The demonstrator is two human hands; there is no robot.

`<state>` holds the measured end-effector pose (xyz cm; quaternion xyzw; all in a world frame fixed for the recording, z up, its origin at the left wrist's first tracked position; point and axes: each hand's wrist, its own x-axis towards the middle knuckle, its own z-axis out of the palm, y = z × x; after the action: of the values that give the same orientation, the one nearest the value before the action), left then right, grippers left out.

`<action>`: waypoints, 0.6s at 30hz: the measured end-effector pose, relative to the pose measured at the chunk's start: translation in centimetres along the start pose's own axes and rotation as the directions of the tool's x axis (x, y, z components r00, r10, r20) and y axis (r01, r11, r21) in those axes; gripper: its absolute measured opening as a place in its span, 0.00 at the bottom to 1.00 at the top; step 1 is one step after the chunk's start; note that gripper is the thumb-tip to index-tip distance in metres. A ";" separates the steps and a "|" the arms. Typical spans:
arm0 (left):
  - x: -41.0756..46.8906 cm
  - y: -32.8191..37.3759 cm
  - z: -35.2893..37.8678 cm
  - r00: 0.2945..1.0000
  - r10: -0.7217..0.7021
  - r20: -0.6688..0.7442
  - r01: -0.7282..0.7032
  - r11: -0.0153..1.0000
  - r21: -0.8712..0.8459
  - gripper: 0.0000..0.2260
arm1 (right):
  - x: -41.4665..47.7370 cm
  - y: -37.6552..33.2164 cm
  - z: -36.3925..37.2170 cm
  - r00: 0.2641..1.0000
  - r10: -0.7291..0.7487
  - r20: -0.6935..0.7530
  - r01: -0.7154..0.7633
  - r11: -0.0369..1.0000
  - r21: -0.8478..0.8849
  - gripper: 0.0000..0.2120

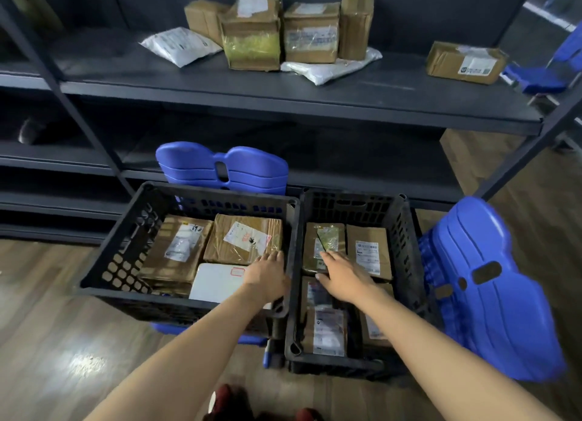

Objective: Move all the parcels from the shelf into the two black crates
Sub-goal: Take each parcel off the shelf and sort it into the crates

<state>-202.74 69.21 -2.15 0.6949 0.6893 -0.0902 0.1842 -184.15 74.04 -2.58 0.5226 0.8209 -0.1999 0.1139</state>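
Parcels (252,33) wait on the shelf (220,86) at twelve o'clock. Left hand (267,275) and right hand (343,278) lie flat and empty on boxes (242,231) in the black crates (126,247) at six; uneven stacking could spill later ones.

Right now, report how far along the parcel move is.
Done: the left crate shows three packed parcels, the right crate several more. In hand: nothing; the left hand and right hand lie open on the packed parcels, one in each crate. Left: seven parcels on the shelf, five cardboard boxes and two white bags.
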 end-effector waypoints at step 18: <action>3.7 -25.8 -20.2 0.941 0.023 -0.336 -0.026 1.000 -0.004 0.26 | 14.6 -23.2 -15.8 0.914 -0.028 -0.405 0.051 0.998 0.045 0.29</action>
<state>-230.81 79.84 11.55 0.7077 0.7023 0.0350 0.0680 -210.99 84.25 10.59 0.5389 0.8313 -0.1122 -0.0767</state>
